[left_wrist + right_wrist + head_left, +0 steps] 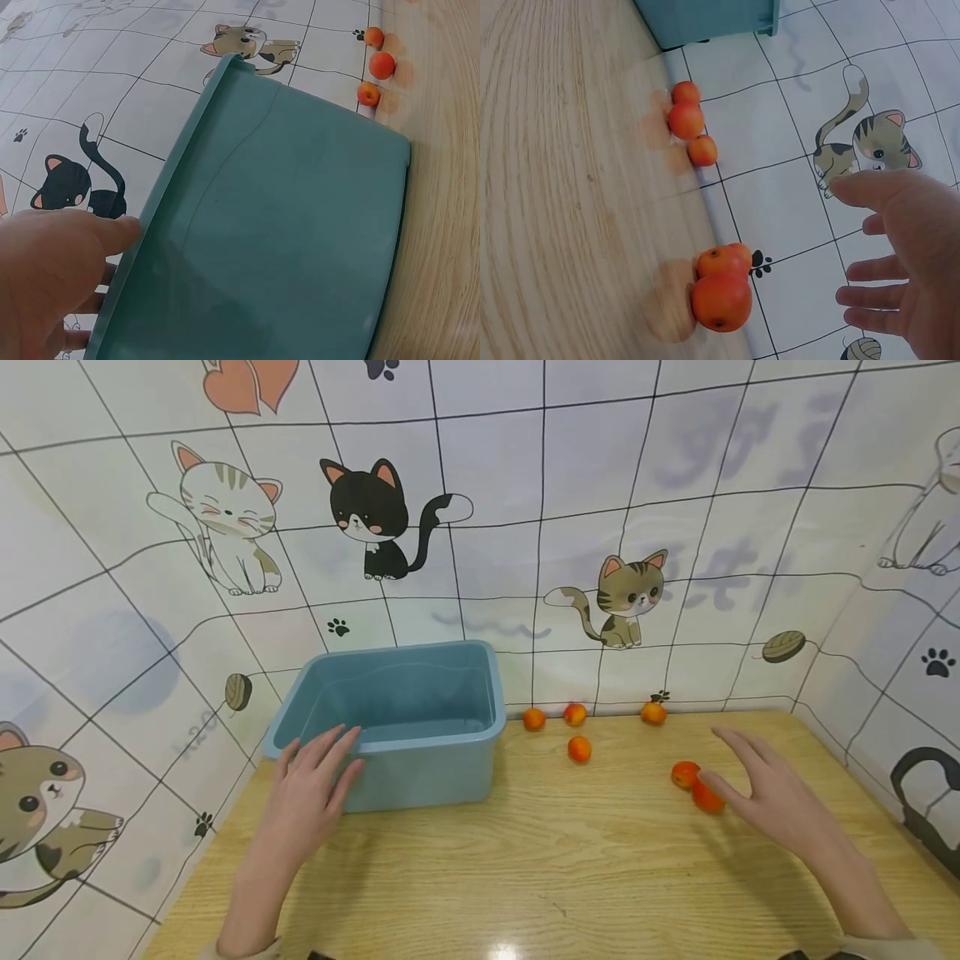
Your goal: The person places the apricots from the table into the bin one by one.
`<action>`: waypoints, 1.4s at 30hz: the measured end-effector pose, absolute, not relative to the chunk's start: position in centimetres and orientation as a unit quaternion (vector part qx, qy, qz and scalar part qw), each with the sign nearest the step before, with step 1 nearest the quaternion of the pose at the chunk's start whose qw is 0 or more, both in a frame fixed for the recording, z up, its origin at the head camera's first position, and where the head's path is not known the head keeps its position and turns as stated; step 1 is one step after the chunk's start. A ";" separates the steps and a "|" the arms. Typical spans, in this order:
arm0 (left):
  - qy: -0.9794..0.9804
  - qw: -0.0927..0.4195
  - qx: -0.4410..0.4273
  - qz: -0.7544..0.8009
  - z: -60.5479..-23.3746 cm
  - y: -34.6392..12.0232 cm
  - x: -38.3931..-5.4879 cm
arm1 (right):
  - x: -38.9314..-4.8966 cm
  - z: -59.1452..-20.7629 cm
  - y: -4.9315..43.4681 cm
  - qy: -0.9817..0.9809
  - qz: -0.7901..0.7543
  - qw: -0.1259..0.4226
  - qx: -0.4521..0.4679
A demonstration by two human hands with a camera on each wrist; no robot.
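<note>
My left hand [311, 785] hovers by the front left of a blue-green plastic bin [420, 777], fingers spread and loosely bent. In the left wrist view the thumb lies right at the bin's rim [176, 161]. My right hand [772, 793] is held over the right side of the table with its fingers relaxed and nothing between them. Close to its thumb lie two round orange-red fruits, apple-like with a stem dimple, one nearer [708, 795] and one just behind [685, 774]. The inside of the bin shows bare from the head.
More small orange-red fruits lie near the wall: one by the bin [534, 719], two beside it [575, 714] [579, 748], another farther right [654, 713]. A wall covering [510, 568] with cartoon cats borders the wooden table [525, 860]. A dark curved shape [911, 793] shows at far right.
</note>
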State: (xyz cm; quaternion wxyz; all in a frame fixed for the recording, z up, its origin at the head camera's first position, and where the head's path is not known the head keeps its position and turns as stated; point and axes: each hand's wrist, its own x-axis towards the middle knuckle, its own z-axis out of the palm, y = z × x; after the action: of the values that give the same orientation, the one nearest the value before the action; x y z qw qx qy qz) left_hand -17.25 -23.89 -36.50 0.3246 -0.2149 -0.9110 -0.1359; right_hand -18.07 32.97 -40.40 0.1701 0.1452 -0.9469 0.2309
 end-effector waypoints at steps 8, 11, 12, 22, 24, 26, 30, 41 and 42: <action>-0.896 0.349 -0.221 -0.162 -36.7 -23.9 -17.8 | -18.3 -42.2 33.8 -0.948 0.250 0.149 0.128; -0.892 0.359 -0.218 -0.167 -36.8 -24.0 -18.1 | -18.4 -42.7 34.0 -0.948 0.252 0.148 0.129; -0.891 0.362 -0.217 -0.169 -36.9 -24.0 -18.1 | -18.5 -42.8 34.1 -0.947 0.254 0.148 0.129; -0.897 0.354 -0.194 -0.180 -36.8 -24.0 -18.5 | -19.1 -43.9 34.5 -0.953 0.251 0.118 0.122; -0.900 0.349 -0.190 -0.181 -36.7 -23.9 -18.5 | -19.2 -44.1 34.7 -0.955 0.250 0.108 0.119; -0.901 0.345 -0.187 -0.185 -36.5 -23.8 -18.5 | -19.3 -44.3 34.8 -0.956 0.250 0.099 0.118; -0.899 0.344 -0.187 -0.194 -36.3 -23.8 -18.6 | -19.4 -44.7 35.2 -0.956 0.253 0.087 0.124; -0.896 0.303 -0.192 -0.260 -36.4 -24.5 -19.0 | -19.5 -45.5 35.4 -0.958 0.259 0.062 0.109; -0.895 0.299 -0.193 -0.268 -36.4 -24.6 -19.1 | -19.5 -45.6 35.4 -0.958 0.259 0.063 0.109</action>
State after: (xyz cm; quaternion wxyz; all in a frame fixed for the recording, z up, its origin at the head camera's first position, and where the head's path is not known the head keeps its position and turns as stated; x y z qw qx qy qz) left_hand -19.09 -24.63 -36.42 0.2987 -0.1931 -0.8955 -0.2677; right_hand -19.53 35.44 -45.56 0.0629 0.1094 -0.9577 0.2585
